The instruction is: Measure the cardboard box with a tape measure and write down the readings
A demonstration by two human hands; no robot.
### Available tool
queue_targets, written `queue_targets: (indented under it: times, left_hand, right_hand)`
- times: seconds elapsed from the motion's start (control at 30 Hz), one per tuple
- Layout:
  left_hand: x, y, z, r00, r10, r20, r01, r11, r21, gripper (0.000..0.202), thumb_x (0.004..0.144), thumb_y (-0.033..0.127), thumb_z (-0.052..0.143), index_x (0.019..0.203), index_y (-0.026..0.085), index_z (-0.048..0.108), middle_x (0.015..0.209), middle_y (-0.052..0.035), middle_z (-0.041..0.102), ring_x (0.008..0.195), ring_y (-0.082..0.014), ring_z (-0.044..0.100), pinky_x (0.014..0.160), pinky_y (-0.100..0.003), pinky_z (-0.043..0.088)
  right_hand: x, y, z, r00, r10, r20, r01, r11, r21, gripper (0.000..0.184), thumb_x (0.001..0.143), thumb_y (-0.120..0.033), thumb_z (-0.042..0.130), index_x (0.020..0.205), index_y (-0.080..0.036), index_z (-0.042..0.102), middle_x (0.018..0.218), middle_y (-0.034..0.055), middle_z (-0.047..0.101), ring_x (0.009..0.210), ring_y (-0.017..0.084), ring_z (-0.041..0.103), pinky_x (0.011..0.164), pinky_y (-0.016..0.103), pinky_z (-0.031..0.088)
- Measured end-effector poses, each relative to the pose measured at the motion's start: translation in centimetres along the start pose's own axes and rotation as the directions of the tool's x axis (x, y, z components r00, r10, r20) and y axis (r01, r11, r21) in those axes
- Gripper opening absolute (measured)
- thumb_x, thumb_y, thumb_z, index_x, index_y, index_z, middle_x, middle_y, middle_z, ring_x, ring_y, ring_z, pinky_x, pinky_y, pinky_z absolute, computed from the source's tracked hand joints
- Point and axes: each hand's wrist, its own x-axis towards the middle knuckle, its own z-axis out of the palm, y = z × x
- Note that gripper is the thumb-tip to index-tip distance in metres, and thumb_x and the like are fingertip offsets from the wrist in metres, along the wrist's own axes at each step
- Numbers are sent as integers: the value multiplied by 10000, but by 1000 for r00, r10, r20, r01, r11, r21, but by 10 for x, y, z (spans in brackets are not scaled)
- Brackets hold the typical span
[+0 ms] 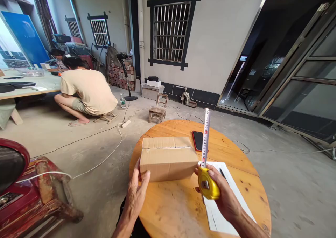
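Two hands work at the near edge of a round wooden desk. The left hand is spread open, palm pressed against the left end of a cardboard box, thumb on its front face. The box lies with its long side running left to right, its taped seam along the top. The right hand is closed round a yellow tape measure, just beside the box's right end. Its blade runs out stiff and straight from the case, pointing away from the person, the tip showing past the desk's far rim. Under that wrist lie a sheet of paper and a pen; a phone sits behind the box. Farther off stands a small stool, and another person crouches, back turned.
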Motion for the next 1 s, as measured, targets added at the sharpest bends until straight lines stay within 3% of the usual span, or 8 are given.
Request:
queue_targets:
  times: [0.2,0.37,0.53,0.6,0.73,0.93,1.0]
  left_hand:
    - [7,25,-18,998,-62,-24,64,990,127,707,940,575,479,1540,235,322,1354,-139,620,1236,-320,599,1025,-502,485]
    - [14,32,-20,999,43,-28,-35,969,246,707,927,572,477,1491,150,413,1454,-177,527,1347,-336,494,1106,-511,406]
    - [28,26,-15,1000,5,20,-8,991,136,704,957,559,450,1545,198,310,1567,-131,406,1438,-280,394,1170,-459,342]
    - [38,27,-12,999,-9,40,5,994,108,646,973,548,414,1520,208,363,1557,-119,427,1432,-267,408,1169,-445,348]
    - [50,32,-10,998,21,51,-26,994,102,597,947,508,468,1438,167,479,1510,-145,485,1413,-289,433,1160,-474,359]
    - [30,33,-19,991,93,96,-105,986,129,618,847,380,615,1426,195,501,1490,-120,511,1387,-283,466,1149,-461,384]
    - [22,31,-21,986,132,105,-146,978,147,611,851,365,608,1429,203,496,1512,-118,484,1401,-282,449,1145,-458,392]
  right_hand:
    - [8,-28,12,999,-37,5,37,999,6,377,846,-499,701,1097,-221,661,1241,94,679,1132,300,615,740,373,593]
    - [34,-47,21,999,-39,4,39,999,17,356,869,-454,689,1102,-191,630,1136,110,702,1071,295,637,704,370,593]
    - [45,-52,29,998,-42,39,45,995,-88,335,857,-460,695,1060,-198,646,989,39,691,809,190,640,691,342,592]
    - [51,-52,30,999,-36,26,39,990,-134,322,847,-456,704,1029,-197,644,888,11,664,737,165,609,660,328,588]
    - [59,-52,31,997,74,-2,-74,985,-155,317,843,-451,694,991,-175,645,866,42,657,821,214,627,640,350,601]
    - [24,-55,23,991,133,-24,-135,968,-212,418,848,-528,684,1102,-198,649,1073,97,691,980,270,652,690,367,608]
    - [1,-54,24,973,230,-15,-229,955,-190,472,835,-593,675,1087,-194,665,1083,107,707,978,286,678,683,370,611]
